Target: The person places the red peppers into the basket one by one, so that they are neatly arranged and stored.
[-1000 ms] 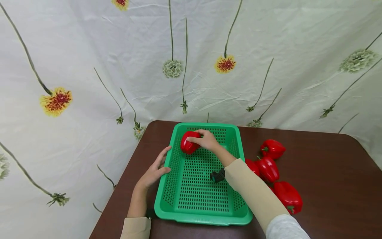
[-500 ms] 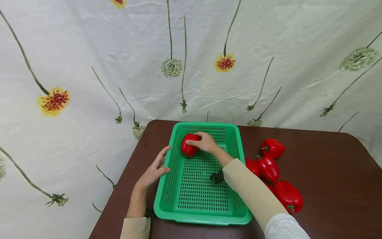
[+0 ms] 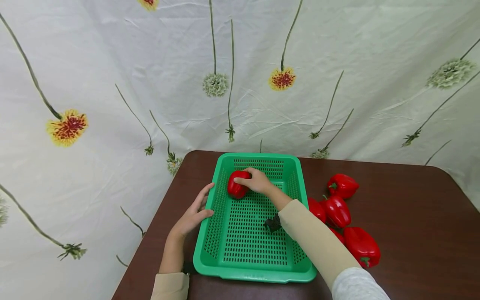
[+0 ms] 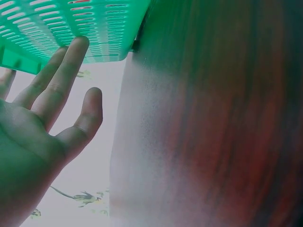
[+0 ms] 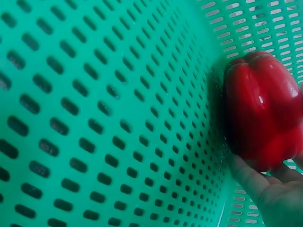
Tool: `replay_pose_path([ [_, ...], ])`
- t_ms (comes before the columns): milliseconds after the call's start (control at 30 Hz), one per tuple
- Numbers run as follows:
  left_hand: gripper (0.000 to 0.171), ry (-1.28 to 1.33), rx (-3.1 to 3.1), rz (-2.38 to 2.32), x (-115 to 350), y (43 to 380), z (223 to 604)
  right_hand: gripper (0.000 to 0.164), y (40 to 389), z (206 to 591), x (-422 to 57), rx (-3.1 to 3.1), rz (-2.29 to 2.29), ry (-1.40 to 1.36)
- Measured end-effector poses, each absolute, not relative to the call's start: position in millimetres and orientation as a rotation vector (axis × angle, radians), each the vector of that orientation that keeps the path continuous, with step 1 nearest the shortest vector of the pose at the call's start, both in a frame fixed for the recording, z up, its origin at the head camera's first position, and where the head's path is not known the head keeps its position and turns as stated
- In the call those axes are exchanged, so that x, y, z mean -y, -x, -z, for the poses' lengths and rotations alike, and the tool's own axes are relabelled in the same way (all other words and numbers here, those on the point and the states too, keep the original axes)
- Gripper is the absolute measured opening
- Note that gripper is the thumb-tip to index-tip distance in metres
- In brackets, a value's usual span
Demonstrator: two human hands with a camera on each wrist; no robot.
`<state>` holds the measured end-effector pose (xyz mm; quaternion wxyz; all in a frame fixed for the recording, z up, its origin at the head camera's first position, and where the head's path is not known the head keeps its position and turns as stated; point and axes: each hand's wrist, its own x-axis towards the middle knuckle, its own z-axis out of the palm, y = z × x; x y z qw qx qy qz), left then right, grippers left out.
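Observation:
A glossy red bell pepper [image 3: 237,186] sits inside the green plastic basket [image 3: 255,276], near its far left corner. My right hand [image 3: 258,181] reaches in from the right and grips the pepper between thumb and fingers. In the right wrist view the same pepper [image 5: 263,111] is right at the perforated floor, with the thumb and fingers of the right hand [image 5: 279,194] at its near end. My left hand [image 3: 195,212] is at the basket's left rim, its fingers extended. In the left wrist view the left hand [image 4: 47,109] has its fingertips against the slotted side wall.
Several more red bell peppers [image 3: 336,211] lie on the dark brown table [image 3: 420,216] to the right of the basket, partly behind the right sleeve [image 3: 318,241]. A flower-patterned white cloth [image 3: 247,108] hangs behind the table. A black wrist camera [image 3: 272,223] shows beside the right forearm.
My right hand has lowered the bell pepper slightly and brought it a little nearer in the basket. The left hand stays at the rim.

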<state>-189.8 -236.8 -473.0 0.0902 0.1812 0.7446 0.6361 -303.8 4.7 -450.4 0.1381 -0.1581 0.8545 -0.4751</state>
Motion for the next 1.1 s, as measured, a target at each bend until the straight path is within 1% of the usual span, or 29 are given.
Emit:
replay_pose_path([
  [167,0.075,-0.542,-2.215,-1.890,236.8,189.8,473.0,0.055,303.6,450.3,-2.9,-2.457,1.339,0.443],
  [533,0.075,-0.543,-2.214,-1.893,236.7,190.2,472.6,0.060,301.8,449.1,-1.3,-2.434,1.283,0.466],
  [800,0.075,-0.541,-2.219,-1.886,236.8,190.1,473.5,0.060,301.7,447.6,-2.9,-2.430,1.317,0.465],
  [1100,0.074,-0.508,-2.248,-1.868,236.6,189.6,474.3,0.059,303.3,431.6,-6.4,-2.410,1.397,0.422],
])
